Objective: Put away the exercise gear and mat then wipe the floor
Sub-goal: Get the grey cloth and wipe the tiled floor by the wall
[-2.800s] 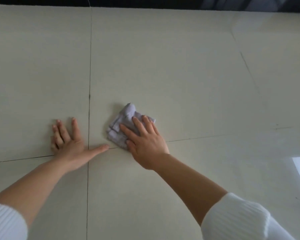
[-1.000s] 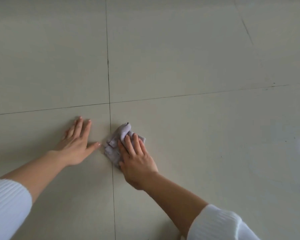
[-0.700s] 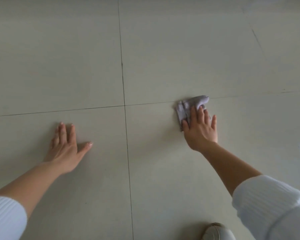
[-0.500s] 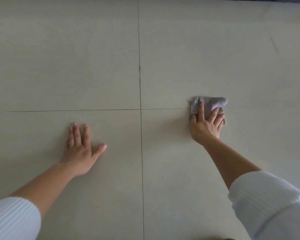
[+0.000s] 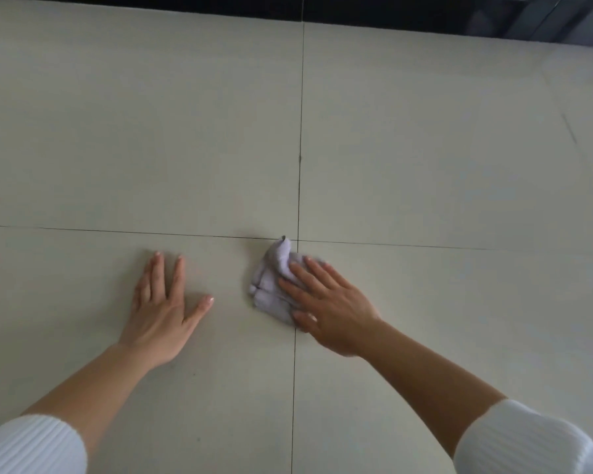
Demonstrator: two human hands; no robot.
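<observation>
**Cloth pinned flat just below the tile cross**

On my feed I take the grout cross (image 5: 298, 240), where four tiles meet, as my mark. The cloth (image 5: 271, 285) lies on the floor (image 5: 425, 148) directly below and a little left of that cross, with its upper tip almost touching the crossing. The right hand (image 5: 329, 309) lies on the cloth's right half, below and right of the cross. Its fingers are straight and spread, pressing the fabric down, and the thumb runs along the cloth's near edge. I cannot tell whether the thumb tucks under the fabric. The left hand (image 5: 161, 313) lies well to the left of the cross and below it, apart from the cloth. Its palm is flat on the tile, fingers straight, thumb spread out toward the cloth.

The cloth is pale lilac, soft and bunched, with thick rounded folds on its left side and a peaked top. The floor is large square tiles, off-white, smooth with a faint sheen, divided by thin dark grout lines. Far above the cross a dark strip (image 5: 391, 12) borders the tiles. Both forearms are bare, ending in white ribbed sleeves (image 5: 31, 446) at the bottom corners.
</observation>
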